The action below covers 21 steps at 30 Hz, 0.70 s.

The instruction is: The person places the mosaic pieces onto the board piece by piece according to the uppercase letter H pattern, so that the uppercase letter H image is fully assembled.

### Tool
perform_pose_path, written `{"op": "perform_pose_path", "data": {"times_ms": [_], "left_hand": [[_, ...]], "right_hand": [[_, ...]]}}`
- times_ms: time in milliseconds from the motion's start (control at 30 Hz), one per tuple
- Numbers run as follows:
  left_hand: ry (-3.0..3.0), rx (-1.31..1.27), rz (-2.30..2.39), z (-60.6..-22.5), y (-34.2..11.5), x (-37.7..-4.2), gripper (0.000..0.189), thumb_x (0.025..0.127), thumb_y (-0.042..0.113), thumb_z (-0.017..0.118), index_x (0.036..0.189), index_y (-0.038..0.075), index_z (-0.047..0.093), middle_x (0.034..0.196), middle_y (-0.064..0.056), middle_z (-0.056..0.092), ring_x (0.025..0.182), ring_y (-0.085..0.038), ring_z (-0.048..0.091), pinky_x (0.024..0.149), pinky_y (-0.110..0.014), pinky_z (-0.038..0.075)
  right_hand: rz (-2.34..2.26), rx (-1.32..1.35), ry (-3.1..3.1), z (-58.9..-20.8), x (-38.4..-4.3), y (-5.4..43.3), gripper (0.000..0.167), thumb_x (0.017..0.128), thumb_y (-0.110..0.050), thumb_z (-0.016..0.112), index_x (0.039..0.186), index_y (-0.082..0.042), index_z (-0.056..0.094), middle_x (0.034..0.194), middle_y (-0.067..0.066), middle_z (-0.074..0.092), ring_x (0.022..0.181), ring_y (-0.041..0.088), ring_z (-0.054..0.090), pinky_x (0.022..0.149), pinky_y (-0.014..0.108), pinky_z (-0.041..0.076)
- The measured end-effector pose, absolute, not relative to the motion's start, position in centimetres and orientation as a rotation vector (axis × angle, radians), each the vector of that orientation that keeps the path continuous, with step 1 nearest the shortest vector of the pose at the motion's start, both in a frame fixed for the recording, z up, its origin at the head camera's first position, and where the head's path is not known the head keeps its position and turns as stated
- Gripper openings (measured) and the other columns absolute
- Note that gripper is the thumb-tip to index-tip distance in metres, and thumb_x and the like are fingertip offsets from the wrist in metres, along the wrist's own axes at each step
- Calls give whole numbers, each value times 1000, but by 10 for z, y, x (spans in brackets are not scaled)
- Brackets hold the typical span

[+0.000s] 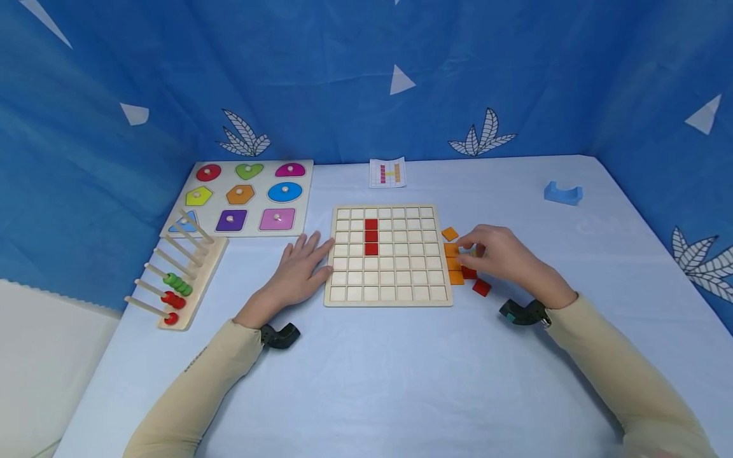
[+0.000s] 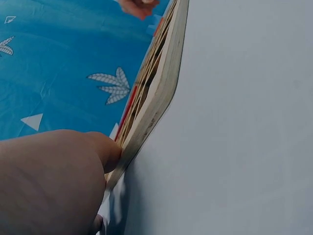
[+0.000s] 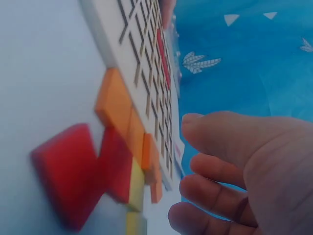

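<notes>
pale table point(image 1: 366, 381) – blue cloth walls | left hand point(image 1: 299, 270) flat | right hand point(image 1: 498, 254) – grip unclear

- You are at a staged play or test booth, not a lived-in room: blue cloth printed with white leaves and triangles point(image 1: 366, 76) walls in the surface point(image 1: 366, 381) on three sides.
- The pale blue surface carries only children's learning toys: a wooden grid board point(image 1: 387, 254), a shape-peg puzzle point(image 1: 243, 197), a bead rack point(image 1: 180, 273).
- A small pattern card point(image 1: 388, 172) lies behind the board.
</notes>
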State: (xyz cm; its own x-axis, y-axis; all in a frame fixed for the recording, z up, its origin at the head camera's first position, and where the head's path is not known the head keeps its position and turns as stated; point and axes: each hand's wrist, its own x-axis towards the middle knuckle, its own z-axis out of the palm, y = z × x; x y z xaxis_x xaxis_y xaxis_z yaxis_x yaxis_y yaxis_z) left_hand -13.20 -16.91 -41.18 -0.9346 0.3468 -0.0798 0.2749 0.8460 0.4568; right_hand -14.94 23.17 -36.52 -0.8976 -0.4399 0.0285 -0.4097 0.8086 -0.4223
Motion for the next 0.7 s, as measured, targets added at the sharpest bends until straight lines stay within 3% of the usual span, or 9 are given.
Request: {"op": "perform_pose_path", "data": {"times_ms": [700], "left_hand": [[2870, 496, 670, -411, -170, -132, 64, 102, 33, 50, 160, 10, 34, 169, -22, 19, 158, -47, 6, 124, -69, 4]], "right_hand": [[-584, -638, 2924, -382, -117, 260, 46, 75, -29, 91, 110, -3, 78, 88, 3, 68, 73, 13, 51, 61, 22, 45]]}}
